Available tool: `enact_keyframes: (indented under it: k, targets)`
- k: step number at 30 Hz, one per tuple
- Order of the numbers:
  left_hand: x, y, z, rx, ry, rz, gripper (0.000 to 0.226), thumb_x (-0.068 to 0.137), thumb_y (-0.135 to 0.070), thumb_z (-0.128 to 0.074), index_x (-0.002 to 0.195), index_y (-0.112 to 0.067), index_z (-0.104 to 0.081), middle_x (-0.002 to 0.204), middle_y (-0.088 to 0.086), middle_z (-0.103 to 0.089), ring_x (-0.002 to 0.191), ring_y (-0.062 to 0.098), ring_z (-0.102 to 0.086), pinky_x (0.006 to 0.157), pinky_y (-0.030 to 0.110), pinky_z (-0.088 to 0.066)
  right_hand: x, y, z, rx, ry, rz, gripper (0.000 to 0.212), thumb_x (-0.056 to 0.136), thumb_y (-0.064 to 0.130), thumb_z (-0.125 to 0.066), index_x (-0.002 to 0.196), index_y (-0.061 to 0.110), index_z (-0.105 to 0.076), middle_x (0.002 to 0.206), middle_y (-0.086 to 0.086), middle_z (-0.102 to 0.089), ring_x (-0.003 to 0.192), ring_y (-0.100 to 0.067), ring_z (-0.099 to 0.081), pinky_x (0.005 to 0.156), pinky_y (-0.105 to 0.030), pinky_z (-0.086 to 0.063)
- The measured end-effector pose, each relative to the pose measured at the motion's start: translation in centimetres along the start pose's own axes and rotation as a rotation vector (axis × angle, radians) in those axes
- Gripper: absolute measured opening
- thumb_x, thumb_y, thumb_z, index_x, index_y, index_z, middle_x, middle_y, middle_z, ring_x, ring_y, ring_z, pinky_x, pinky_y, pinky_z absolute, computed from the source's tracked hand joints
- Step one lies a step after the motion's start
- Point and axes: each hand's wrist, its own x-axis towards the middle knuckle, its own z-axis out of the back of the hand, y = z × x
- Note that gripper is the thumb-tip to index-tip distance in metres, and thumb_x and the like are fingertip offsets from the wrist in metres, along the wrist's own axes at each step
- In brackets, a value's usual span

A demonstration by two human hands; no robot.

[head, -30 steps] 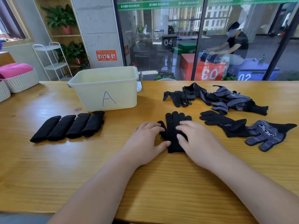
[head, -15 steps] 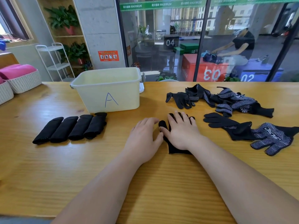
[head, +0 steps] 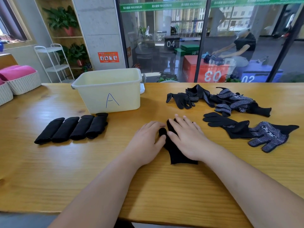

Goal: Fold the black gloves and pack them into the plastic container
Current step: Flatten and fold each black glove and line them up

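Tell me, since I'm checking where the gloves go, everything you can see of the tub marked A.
The tub is pale yellow, glossy plastic, rectangular with rounded corners and a rolled rim, a blue handwritten A on its near wall. It stands upright and lidless on the wooden table; its floor is hidden. Four folded gloves lie in a row just before it; whether the nearest touches its wall is unclear.

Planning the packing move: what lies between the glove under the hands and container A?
Head view: only bare table, past the left hand resting beside the glove.
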Motion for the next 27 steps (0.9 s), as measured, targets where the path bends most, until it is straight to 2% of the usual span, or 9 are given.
enact_keyframes:
  k: [5, 10, 13, 16, 19, 20, 22, 24, 27]
  targets:
    - [-0.1, 0.0, -0.6, 0.14, 0.148, -0.05, 0.06, 0.106, -0.062, -0.046, 0.16, -0.036, -0.044, 0.167, -0.019, -0.036, 0.157, 0.008, -0.027, 0.13, 0.042, -0.024, -3.7, -1.9, -0.9, -0.014, 0.067, 0.039, 0.079, 0.101, 0.076, -0.009, 0.169, 0.037, 0.002, 0.174, 0.015, 0.019, 0.159, -0.006, 0.023, 0.133, -0.045, 0.004]
    - [-0.1, 0.0, -0.8, 0.193, 0.177, -0.027, 0.063, 0.108, -0.06, -0.043, 0.165, -0.035, -0.036, 0.174, -0.014, -0.026, 0.163, 0.011, -0.013, 0.133, 0.044, -0.014, -4.4, -3.3, -0.1, 0.04, 0.048, 0.108, 0.079, 0.099, 0.077, -0.012, 0.169, 0.04, 0.001, 0.173, 0.021, 0.02, 0.157, 0.001, 0.025, 0.133, -0.041, 0.005]
    - [0.0, 0.1, -0.6, 0.18, 0.112, -0.013, 0.058, 0.107, -0.056, -0.049, 0.161, -0.036, -0.042, 0.171, -0.014, -0.032, 0.161, 0.011, -0.019, 0.132, 0.045, -0.02, -5.2, -4.7, 0.0, -0.037, 0.084, 0.117, 0.082, 0.097, 0.081, -0.011, 0.168, 0.044, 0.004, 0.172, 0.023, 0.021, 0.156, 0.002, 0.027, 0.133, -0.04, 0.007]
    - [-0.1, -0.2, 0.0, 0.056, 0.009, -0.092, 0.044, 0.104, -0.051, -0.061, 0.145, -0.035, -0.061, 0.152, -0.02, -0.053, 0.146, 0.006, -0.04, 0.122, 0.037, -0.036, -5.4, -5.1, -0.2, 0.021, 0.039, 0.129, 0.081, 0.097, 0.082, -0.012, 0.168, 0.045, 0.0, 0.172, 0.026, 0.017, 0.155, 0.004, 0.025, 0.133, -0.038, 0.005]
    - [-0.5, -0.7, 0.4, -0.134, 0.037, -0.218, 0.03, 0.098, -0.047, -0.074, 0.125, -0.034, -0.073, 0.128, -0.023, -0.065, 0.128, 0.002, -0.056, 0.108, 0.023, -0.044, -5.7, -5.3, 1.0, 0.208, -0.083, 0.185, 0.065, 0.101, 0.075, -0.037, 0.161, 0.051, -0.033, 0.171, 0.032, -0.01, 0.158, 0.007, 0.004, 0.128, -0.03, -0.011]
    - [-0.6, -0.8, 0.4, -0.164, 0.079, -0.249, 0.028, 0.096, -0.046, -0.078, 0.12, -0.033, -0.076, 0.124, -0.023, -0.068, 0.125, 0.004, -0.059, 0.106, 0.024, -0.047, -6.0, -5.4, 1.5, 0.253, -0.138, 0.214, 0.053, 0.1, 0.07, -0.05, 0.15, 0.053, -0.05, 0.164, 0.035, -0.029, 0.156, 0.006, -0.015, 0.123, -0.029, -0.022]
    - [-0.6, -0.8, 0.2, -0.162, 0.134, -0.278, 0.024, 0.092, -0.045, -0.083, 0.112, -0.032, -0.078, 0.12, -0.022, -0.07, 0.121, 0.005, -0.062, 0.104, 0.029, -0.049, -6.3, -5.5, 2.3, 0.321, -0.212, 0.278, 0.027, 0.092, 0.061, -0.071, 0.116, 0.051, -0.073, 0.134, 0.03, -0.06, 0.135, -0.001, -0.048, 0.11, -0.03, -0.039]
    - [-0.5, -0.7, 0.0, -0.149, 0.139, -0.265, 0.02, 0.092, -0.044, -0.083, 0.107, -0.032, -0.079, 0.118, -0.021, -0.07, 0.119, 0.005, -0.061, 0.102, 0.031, -0.049, -6.4, -5.5, 2.3, 0.368, -0.192, 0.324, 0.018, 0.082, 0.058, -0.083, 0.096, 0.047, -0.078, 0.114, 0.023, -0.068, 0.117, -0.009, -0.058, 0.101, -0.033, -0.045]
    - [-0.4, -0.3, -0.1, -0.111, 0.104, -0.256, 0.017, 0.094, -0.044, -0.081, 0.106, -0.033, -0.079, 0.118, -0.023, -0.068, 0.119, 0.003, -0.06, 0.101, 0.029, -0.049, -6.2, -5.5, 1.8, 0.31, -0.141, 0.337, 0.022, 0.078, 0.06, -0.086, 0.094, 0.047, -0.078, 0.109, 0.023, -0.066, 0.11, -0.007, -0.056, 0.093, -0.031, -0.046]
